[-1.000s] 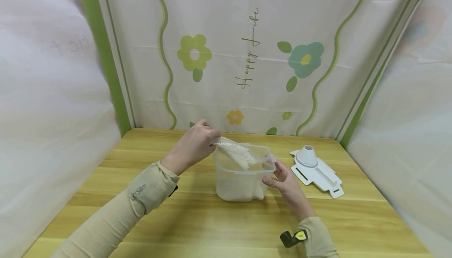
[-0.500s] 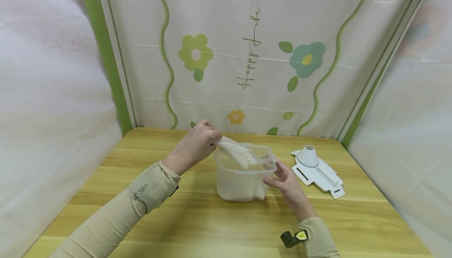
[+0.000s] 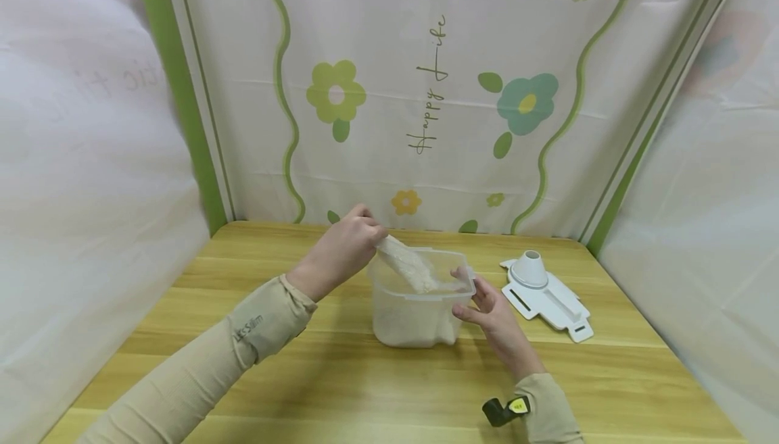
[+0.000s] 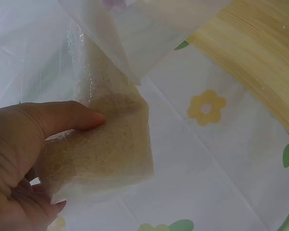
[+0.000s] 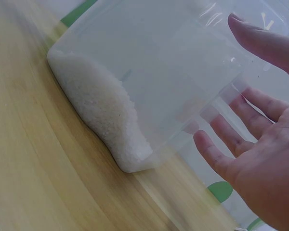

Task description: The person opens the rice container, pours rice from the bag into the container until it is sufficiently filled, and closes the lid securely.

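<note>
My left hand [image 3: 343, 251] pinches the upper end of a clear plastic bag of rice [image 3: 406, 265], which tilts down to the right into a translucent plastic container [image 3: 420, 302]. In the left wrist view the thumb presses on the bag [image 4: 101, 154], with grains visible inside. The bag's lower end is inside the container. White rice [image 5: 103, 110] lies heaped along the container's bottom in the right wrist view. My right hand [image 3: 496, 319] holds the container's right side near the rim, thumb in front and fingers behind the corner. The container stands upright on the table.
Right of the container lies a white plastic lid [image 3: 554, 302] with a cone-shaped spout [image 3: 529, 269]. The wooden table [image 3: 365, 397] is enclosed by printed fabric walls [image 3: 389, 92] at the back and sides.
My left hand has shifted slightly to the right with the bag of rice, and the bag tilts a little more steeply. My right hand and the container hold their place.
</note>
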Demonstrator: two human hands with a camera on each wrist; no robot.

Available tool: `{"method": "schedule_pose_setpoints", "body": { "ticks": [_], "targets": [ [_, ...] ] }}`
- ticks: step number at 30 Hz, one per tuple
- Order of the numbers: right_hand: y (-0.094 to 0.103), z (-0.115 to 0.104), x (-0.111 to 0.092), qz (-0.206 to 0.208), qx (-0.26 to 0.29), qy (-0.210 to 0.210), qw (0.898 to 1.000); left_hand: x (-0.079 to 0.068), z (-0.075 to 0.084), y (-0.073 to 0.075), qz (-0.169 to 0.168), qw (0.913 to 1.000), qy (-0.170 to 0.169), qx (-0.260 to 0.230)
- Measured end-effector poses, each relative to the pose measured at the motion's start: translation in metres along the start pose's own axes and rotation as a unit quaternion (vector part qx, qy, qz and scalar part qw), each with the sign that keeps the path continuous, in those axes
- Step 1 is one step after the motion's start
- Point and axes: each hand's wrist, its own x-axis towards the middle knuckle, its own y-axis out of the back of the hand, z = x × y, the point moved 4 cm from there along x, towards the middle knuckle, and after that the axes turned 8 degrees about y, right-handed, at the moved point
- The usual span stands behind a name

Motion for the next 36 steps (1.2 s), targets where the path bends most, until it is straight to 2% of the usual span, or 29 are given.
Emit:
{"method": "schedule_pose_setpoints", "body": {
  "ticks": [7,16,29,36],
  "targets": [
    [0.000,0.000,0.000,-0.003,-0.004,-0.001,1.000,0.003,0.006,-0.002,-0.007,0.9969,-0.027,0.074],
    [-0.002,0.000,0.000,-0.002,0.010,0.003,1.000,0.005,0.011,-0.003,-0.016,0.9948,-0.036,0.094],
    [-0.002,-0.001,0.000,0.000,0.007,0.004,1.000,0.011,0.017,-0.002,-0.020,0.9834,-0.073,0.165],
    [-0.001,0.000,0.000,-0.003,0.006,0.003,1.000,0.014,0.019,0.000,-0.026,0.9766,-0.082,0.197]
  ]
}}
